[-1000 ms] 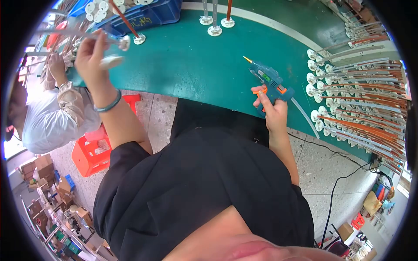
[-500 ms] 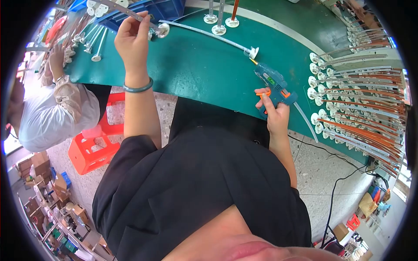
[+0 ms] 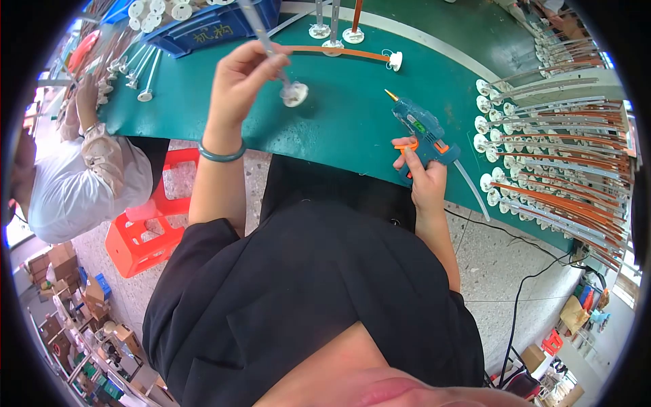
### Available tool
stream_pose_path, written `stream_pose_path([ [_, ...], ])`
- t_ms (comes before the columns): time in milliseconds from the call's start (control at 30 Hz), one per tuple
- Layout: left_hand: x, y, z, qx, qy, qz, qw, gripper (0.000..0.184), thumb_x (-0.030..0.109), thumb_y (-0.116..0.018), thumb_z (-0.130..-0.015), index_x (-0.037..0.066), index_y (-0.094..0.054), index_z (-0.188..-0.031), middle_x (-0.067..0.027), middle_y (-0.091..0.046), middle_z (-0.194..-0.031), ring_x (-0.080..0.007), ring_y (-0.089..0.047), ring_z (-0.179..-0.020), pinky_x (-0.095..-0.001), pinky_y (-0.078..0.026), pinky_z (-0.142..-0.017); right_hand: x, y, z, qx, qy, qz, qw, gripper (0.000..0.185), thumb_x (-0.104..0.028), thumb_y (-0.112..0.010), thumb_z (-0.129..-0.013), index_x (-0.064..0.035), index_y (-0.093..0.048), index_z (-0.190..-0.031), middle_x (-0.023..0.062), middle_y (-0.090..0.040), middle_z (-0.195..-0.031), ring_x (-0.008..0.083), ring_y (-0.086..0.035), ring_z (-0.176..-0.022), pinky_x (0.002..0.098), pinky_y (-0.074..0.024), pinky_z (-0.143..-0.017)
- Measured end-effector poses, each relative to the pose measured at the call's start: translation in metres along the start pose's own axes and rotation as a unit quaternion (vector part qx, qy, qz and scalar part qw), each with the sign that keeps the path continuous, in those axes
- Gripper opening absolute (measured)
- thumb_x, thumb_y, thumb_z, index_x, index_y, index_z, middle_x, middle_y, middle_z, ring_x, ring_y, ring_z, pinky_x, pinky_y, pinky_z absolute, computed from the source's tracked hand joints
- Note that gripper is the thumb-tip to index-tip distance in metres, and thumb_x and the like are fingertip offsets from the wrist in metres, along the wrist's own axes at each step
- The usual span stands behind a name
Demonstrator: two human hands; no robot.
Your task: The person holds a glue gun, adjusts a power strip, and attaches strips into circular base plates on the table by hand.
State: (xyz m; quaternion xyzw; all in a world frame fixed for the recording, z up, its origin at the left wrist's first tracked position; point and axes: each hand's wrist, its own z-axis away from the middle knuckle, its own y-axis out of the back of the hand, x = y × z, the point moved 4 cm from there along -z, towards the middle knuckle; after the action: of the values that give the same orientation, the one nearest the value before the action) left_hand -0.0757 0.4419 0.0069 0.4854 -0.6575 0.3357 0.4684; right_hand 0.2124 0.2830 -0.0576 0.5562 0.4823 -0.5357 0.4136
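My left hand (image 3: 245,78) pinches a grey strip (image 3: 256,26), blurred by motion, with a round white base (image 3: 296,95) at its lower end, over the green table. Behind it, an orange strip (image 3: 346,52) lies across the table, a white round base (image 3: 395,62) at its right end; its left end is hidden by my left hand. At the right, my right hand (image 3: 427,178) grips a blue hot glue gun (image 3: 422,125) by its handle, fingers at the orange trigger. The gun's yellow nozzle points up and left, and a translucent glue stick (image 3: 472,188) protrudes from its back.
A blue crate (image 3: 210,32) holds white bases at the back left. Several strips stand on bases (image 3: 352,35) at the back; many more line the right side (image 3: 563,163). A co-worker (image 3: 88,176) sits left, near a red stool (image 3: 139,244). A black cable (image 3: 519,237) hangs at right.
My left hand has moved right, and its strip's base now hangs lower and nearer. The flat strip on the table shows orange instead of grey and lies further back. My right hand keeps the glue gun.
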Motion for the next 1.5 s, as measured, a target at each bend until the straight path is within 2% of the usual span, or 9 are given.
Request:
stream_pose_path([
  [233, -0.027, -0.025, 0.002, -0.064, 0.044, -0.003, 0.997, 0.015, 0.012, -0.061, -0.094, 0.001, -0.066, -0.102, -0.0063, -0.068, -0.102, -0.01, -0.06, -0.084, -0.0253, -0.048, -0.073, 0.0, 0.001, 0.002, 0.006, -0.003, -0.009, 1.0, 0.016, -0.014, -0.063, -0.091, -0.0031, -0.065, -0.103, 0.0042, -0.069, -0.096, 0.0063, -0.062, -0.069, 0.0197, -0.0406, -0.053],
  [300, -0.037, -0.014, -0.01, -0.059, 0.061, -0.006, 0.996, 0.026, 0.025, -0.051, -0.1, 0.002, -0.064, -0.101, -0.0088, -0.066, -0.114, -0.0122, -0.061, -0.086, -0.0262, -0.047, -0.073, 0.002, 0.003, 0.002, 0.003, -0.007, -0.005, 1.0, 0.016, -0.014, -0.063, -0.091, -0.0031, -0.065, -0.102, 0.0041, -0.069, -0.095, 0.0064, -0.062, -0.069, 0.0195, -0.0404, -0.052],
  [400, -0.063, 0.003, -0.024, -0.023, 0.122, 0.035, 0.992, 0.03, 0.029, -0.048, -0.102, 0.003, -0.061, -0.095, -0.0117, -0.064, -0.12, -0.0159, -0.065, -0.088, -0.028, -0.049, -0.074, 0.0, 0.003, 0.002, -0.019, -0.009, 0.008, 1.0, 0.018, -0.006, -0.059, -0.092, 0.0008, -0.057, -0.109, 0.016, -0.067, -0.103, 0.0126, -0.06, -0.07, 0.0291, -0.0484, -0.073],
  [567, -0.079, 0.008, -0.025, 0.006, 0.201, 0.028, 0.979, 0.032, 0.031, -0.047, -0.102, 0.004, -0.059, -0.09, -0.0142, -0.065, -0.117, -0.0203, -0.067, -0.087, -0.0314, -0.053, -0.078, 0.001, 0.004, 0.003, -0.015, -0.014, 0.01, 1.0, 0.019, -0.004, -0.058, -0.092, 0.0011, -0.056, -0.11, 0.0162, -0.067, -0.103, 0.0128, -0.06, -0.07, 0.0291, -0.0483, -0.073],
  [700, -0.062, 0.013, -0.013, 0.018, 0.174, -0.034, 0.984, 0.034, 0.03, -0.046, -0.102, 0.001, -0.06, -0.092, -0.0137, -0.067, -0.107, -0.0206, -0.067, -0.087, -0.0316, -0.053, -0.079, 0.002, 0.004, 0.002, -0.003, -0.001, 0.005, 1.0, 0.017, -0.015, -0.063, -0.091, -0.0032, -0.066, -0.103, 0.003, -0.068, -0.095, 0.006, -0.062, -0.069, 0.0191, -0.0394, -0.052],
  [900, -0.04, 0.077, -0.004, 0.113, 0.11, -0.128, 0.979, 0.034, 0.028, -0.049, -0.101, -0.001, -0.067, -0.107, -0.0076, -0.066, -0.094, -0.0166, -0.065, -0.088, -0.0293, -0.051, -0.076, 0.001, 0.004, 0.001, -0.011, -0.003, -0.001, 1.0, 0.016, -0.014, -0.063, -0.091, -0.0035, -0.065, -0.103, 0.0035, -0.069, -0.096, 0.0062, -0.062, -0.069, 0.0194, -0.0399, -0.052],
  [1000, 0.002, 0.083, -0.005, 0.175, -0.129, -0.365, 0.905, 0.029, 0.025, -0.055, -0.098, 0.004, -0.074, -0.095, -0.0008, -0.061, -0.084, -0.0114, -0.055, -0.081, -0.0247, -0.044, -0.071, -0.002, 0.001, 0.001, -0.003, 0.0, -0.002, 1.0, 0.016, -0.013, -0.063, -0.09, -0.0033, -0.065, -0.103, 0.0042, -0.069, -0.098, 0.0065, -0.062, -0.07, 0.0195, -0.0403, -0.052],
  [1267, -0.002, 0.035, 0.034, -0.013, 0.212, -0.09, 0.973, 0.027, 0.025, -0.053, -0.098, 0.004, -0.07, -0.1, 0.0029, -0.054, -0.081, -0.0053, -0.046, -0.072, -0.0219, -0.036, -0.063, -0.001, 0.001, 0.002, -0.01, -0.005, 0.001, 1.0, 0.021, -0.013, -0.063, -0.09, -0.0033, -0.06, -0.109, 0.0052, -0.069, -0.1, 0.0069, -0.062, -0.07, 0.0198, -0.0415, -0.053],
  [1500, 0.02, -0.032, 0.031, -0.089, 0.065, -0.06, 0.992, 0.015, 0.01, -0.059, -0.095, -0.002, -0.066, -0.102, -0.0032, -0.064, -0.088, -0.0096, -0.057, -0.077, -0.0241, -0.047, -0.069, 0.001, 0.001, 0.002, -0.012, 0.009, 0.011, 1.0, 0.019, -0.011, -0.063, -0.09, -0.0025, -0.062, -0.107, 0.0056, -0.069, -0.1, 0.0072, -0.062, -0.069, 0.0196, -0.0413, -0.053],
])
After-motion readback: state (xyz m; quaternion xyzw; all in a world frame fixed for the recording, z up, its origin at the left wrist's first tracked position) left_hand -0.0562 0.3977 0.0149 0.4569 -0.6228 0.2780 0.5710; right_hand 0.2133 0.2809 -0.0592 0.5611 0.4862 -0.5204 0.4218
